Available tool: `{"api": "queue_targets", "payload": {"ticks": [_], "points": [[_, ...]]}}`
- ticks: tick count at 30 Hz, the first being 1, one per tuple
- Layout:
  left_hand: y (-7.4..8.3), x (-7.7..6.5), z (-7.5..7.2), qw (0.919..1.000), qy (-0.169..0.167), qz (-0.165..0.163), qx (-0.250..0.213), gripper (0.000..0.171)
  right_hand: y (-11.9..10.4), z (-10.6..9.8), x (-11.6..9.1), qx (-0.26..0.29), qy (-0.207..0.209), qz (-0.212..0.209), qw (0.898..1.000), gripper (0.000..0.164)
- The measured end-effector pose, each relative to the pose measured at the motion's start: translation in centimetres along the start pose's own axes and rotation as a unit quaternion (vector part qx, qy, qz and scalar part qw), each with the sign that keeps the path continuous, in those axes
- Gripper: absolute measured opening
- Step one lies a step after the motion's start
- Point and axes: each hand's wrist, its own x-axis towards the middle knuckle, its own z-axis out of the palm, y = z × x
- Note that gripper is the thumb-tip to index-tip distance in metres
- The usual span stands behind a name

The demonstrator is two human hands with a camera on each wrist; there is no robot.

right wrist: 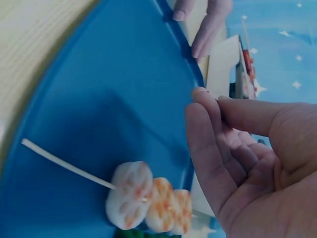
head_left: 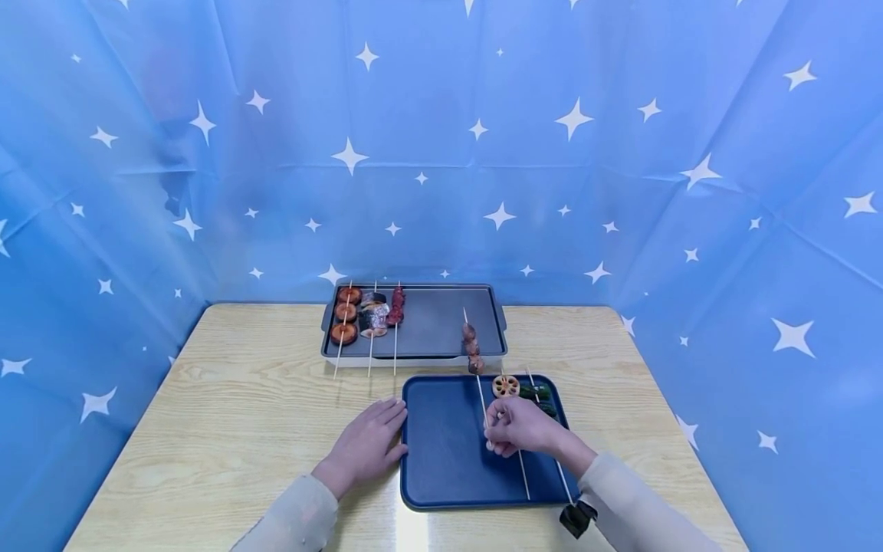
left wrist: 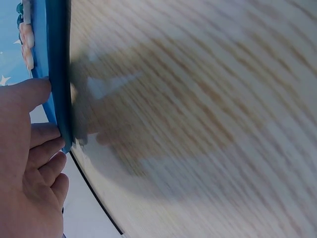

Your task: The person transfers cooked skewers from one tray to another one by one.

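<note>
Behind the pale wood-grained table (head_left: 228, 399) and along both its sides, I see a creased blue curtain (head_left: 428, 100) hanging, scattered with white four-pointed stars (head_left: 349, 156) of mixed sizes.

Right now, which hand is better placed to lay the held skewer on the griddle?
Probably the right hand: it pinches the meat skewer, whose tip points toward the griddle. The left hand touches the blue tray.

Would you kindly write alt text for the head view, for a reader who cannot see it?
A person's right hand, over a blue tray, holds a skewer of brown chunks, while the left hand touches the tray's left edge. A lotus-root skewer and a green skewer lie on the tray; three skewers lie on a dark pan behind it.
</note>
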Motion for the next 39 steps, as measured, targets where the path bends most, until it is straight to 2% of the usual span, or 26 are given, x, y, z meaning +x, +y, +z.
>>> {"api": "queue_targets", "payload": {"ticks": [4, 14, 22, 31, 39], "points": [[-0.1, 0.1, 0.0, 1.0000, 0.007, 0.003, 0.003, 0.060, 0.6, 0.2, -0.7, 0.002, -0.014, -0.003, 1.000, 0.007], [0.0, 0.0, 0.0, 1.0000, -0.008, -0.003, 0.004, 0.061, 1.8, 0.7, -2.4, 0.023, -0.051, 0.026, 0.998, 0.008], [0.0, 0.0, 0.1, 1.0000, 0.001, 0.002, 0.001, 0.061, 2.5, 0.6, -3.7, 0.024, -0.069, 0.053, 0.996, 0.007], [0.0, -0.1, 0.1, 1.0000, 0.005, 0.006, -0.001, 0.060, 3.7, 0.6, -4.5, 0.049, -0.094, 0.041, 0.993, 0.008], [0.0, 0.0, 0.0, 1.0000, 0.000, 0.004, -0.002, 0.060, 4.2, 1.3, -4.9, 0.058, -0.090, 0.038, 0.994, 0.007]]}}
